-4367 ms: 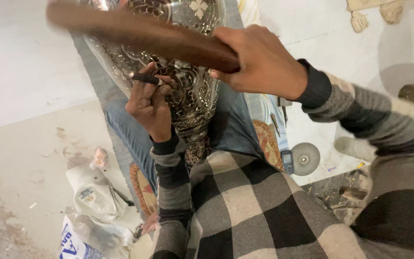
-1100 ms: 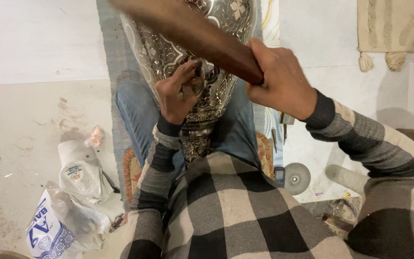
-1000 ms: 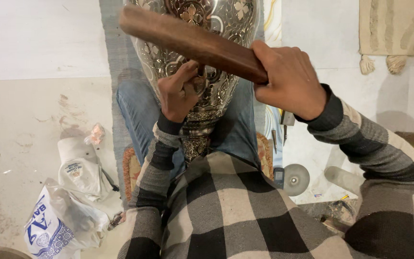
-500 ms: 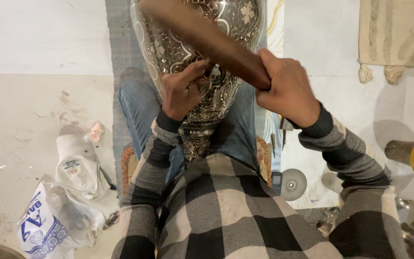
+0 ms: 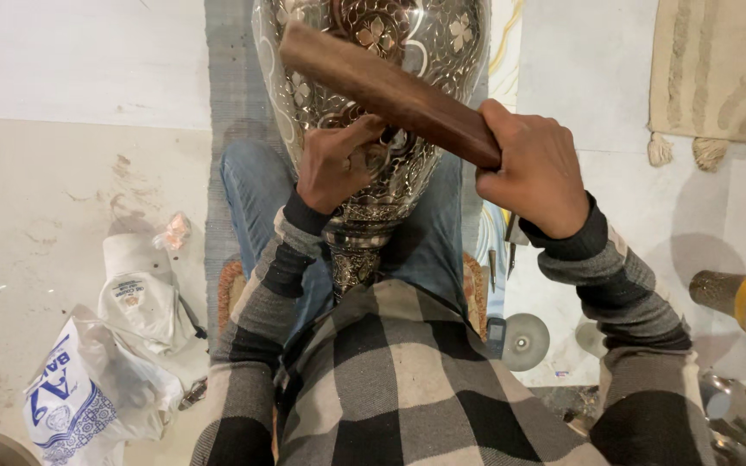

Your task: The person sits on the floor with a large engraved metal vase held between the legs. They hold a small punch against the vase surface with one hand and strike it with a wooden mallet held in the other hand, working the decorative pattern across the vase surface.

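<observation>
Right hand [image 5: 535, 177] grip clenched on wooden mallet [image 5: 386, 91]; left hand [image 5: 336, 164] pinches against engraved vase [image 5: 373, 52], plastic bags [image 5: 101, 380] beside.

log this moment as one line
left hand: pinches small tool against engraved metal vase | right hand: grips wooden block above it | vase between knees

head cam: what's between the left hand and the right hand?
In the head view, the engraved metal vase and the brown wooden block span from left hand to right hand.
</observation>
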`<state>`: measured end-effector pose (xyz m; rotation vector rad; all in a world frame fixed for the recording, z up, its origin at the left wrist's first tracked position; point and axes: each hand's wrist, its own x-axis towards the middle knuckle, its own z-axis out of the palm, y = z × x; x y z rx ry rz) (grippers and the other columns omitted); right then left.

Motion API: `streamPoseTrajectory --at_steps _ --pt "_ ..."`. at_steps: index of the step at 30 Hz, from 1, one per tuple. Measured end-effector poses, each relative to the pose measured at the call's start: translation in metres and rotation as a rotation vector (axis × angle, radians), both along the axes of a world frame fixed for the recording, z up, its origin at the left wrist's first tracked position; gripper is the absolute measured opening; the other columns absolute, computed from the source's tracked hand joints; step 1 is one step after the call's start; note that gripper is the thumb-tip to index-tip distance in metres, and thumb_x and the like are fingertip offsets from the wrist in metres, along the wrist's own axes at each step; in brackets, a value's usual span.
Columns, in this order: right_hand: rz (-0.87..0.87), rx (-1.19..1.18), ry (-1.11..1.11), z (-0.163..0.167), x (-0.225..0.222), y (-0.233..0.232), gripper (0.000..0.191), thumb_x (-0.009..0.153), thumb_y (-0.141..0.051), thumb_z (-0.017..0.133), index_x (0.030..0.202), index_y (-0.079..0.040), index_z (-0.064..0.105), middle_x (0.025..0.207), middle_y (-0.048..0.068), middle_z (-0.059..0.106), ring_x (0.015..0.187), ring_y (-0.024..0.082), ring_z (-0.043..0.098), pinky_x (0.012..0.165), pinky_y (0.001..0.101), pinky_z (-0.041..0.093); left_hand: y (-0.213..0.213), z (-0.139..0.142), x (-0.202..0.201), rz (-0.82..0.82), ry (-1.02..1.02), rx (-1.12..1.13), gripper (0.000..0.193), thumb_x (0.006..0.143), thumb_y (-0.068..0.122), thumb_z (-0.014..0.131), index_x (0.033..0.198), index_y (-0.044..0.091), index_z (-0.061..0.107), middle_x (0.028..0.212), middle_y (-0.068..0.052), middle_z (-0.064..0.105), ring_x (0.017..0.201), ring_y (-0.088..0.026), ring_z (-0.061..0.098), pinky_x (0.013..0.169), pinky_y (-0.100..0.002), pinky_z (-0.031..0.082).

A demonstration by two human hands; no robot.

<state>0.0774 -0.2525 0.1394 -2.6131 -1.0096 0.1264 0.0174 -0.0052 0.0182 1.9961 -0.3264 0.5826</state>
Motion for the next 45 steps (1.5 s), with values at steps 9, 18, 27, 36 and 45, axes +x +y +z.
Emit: streamPoseTrajectory --at_steps 9,18,27,36,45 --pt "-0.103 0.295 0.126 -0.015 -0.004 -0.004 0.023 0.082 -0.006 0.071 0.097 -0.004 0.054 0.073 0.016 0.057 0.060 0.031 0.059 0.058 0.0381 0.043 0.006 -0.008 0.005 -0.055 0.062 -0.019 0.055 0.083 -0.017 0.051 0.129 0.005 0.068 0.109 -0.014 0.078 0.091 -0.022 0.081 0.083 -0.033 0.067" --pt "-0.150 0.484 0.306 -0.011 -0.010 -0.002 0.024 0.086 -0.007 0.072 0.101 -0.002 0.054 0.068 0.015 0.048 0.060 0.029 0.044 0.057 0.0371 0.037 0.011 -0.004 0.012 -0.099 -0.013 0.068 0.058 0.078 -0.018 0.052 0.125 0.009 0.072 0.107 -0.012 0.080 0.079 -0.022 0.079 0.069 -0.031 0.065" --pt "-0.121 0.206 0.150 -0.016 -0.014 0.000 0.028 0.073 -0.004 0.069 0.098 -0.003 0.056 0.071 0.012 0.055 0.062 0.023 0.053 0.058 0.0345 0.040 0.018 0.001 0.014 -0.152 -0.045 0.050 0.052 0.083 -0.012 0.063 0.128 0.012 0.069 0.108 -0.008 0.079 0.076 -0.020 0.077 0.067 -0.032 0.063" --pt "-0.170 0.387 0.219 -0.022 -0.017 0.002 0.024 0.080 -0.004 0.067 0.100 0.001 0.054 0.070 0.015 0.053 0.055 0.026 0.052 0.057 0.0358 0.042 0.024 0.000 0.022 -0.195 -0.048 0.095 0.055 0.083 -0.014 0.060 0.130 0.013 0.068 0.101 -0.009 0.078 0.072 -0.019 0.075 0.065 -0.034 0.063" --pt "-0.298 0.400 0.252 -0.035 -0.024 0.000 0.025 0.083 -0.006 0.076 0.096 -0.001 0.055 0.068 0.016 0.052 0.057 0.031 0.049 0.055 0.0378 0.039 0.033 -0.002 0.027 -0.251 -0.028 0.129 0.062 0.077 -0.013 0.058 0.131 0.016 0.069 0.095 -0.007 0.080 0.057 -0.015 0.067 0.051 -0.030 0.054"
